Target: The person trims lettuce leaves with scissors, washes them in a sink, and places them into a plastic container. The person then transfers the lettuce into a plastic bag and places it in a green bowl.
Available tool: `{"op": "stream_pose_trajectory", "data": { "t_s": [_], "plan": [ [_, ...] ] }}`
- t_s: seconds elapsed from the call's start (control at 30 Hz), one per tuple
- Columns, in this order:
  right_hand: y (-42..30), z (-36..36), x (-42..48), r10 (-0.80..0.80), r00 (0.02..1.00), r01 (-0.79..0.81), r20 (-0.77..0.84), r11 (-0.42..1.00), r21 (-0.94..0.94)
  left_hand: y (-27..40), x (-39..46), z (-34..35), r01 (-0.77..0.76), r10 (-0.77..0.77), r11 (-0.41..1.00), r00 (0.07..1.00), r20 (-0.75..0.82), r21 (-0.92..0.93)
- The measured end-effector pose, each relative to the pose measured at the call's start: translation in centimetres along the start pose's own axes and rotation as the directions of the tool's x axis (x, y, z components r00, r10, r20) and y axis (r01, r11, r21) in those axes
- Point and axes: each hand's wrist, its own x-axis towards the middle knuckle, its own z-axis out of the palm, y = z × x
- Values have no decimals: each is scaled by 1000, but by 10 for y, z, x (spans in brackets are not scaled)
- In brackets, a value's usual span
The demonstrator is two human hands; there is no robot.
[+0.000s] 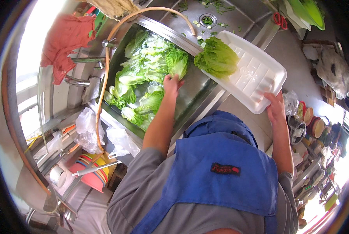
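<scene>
My left hand is over the sink basin, its fingers closed around the pale base of a lettuce leaf. Many more lettuce leaves float or lie in the water beside it. With my right hand I grip the near right corner of a white plastic tray. The tray is tilted, its far left side by the metal divider between the basins. A frilly green lettuce leaf lies across the tray's left end and overhangs its rim.
An orange hose arches over the sink from the left, near the metal taps. In the far basin, green scraps surround a drain. Red-handled scissors rest at the upper right. Plastic bags and stacked coloured basins are at left.
</scene>
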Motion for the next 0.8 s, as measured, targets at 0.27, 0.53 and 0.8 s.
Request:
{"op": "stream_pose_trajectory", "data": {
  "t_s": [0.27,0.53,0.8],
  "plan": [
    [-9,25,1,-72,989,82,129,994,-78,97,-59,-77,-423,569,217,787,238,880],
    [20,72,19,-130,955,200,266,945,-259,210,-131,-47,-425,796,-57,526,298,904],
    [21,128,-14,-81,945,192,316,921,-338,206,-150,15,-619,849,-263,216,483,740]
  ]
}}
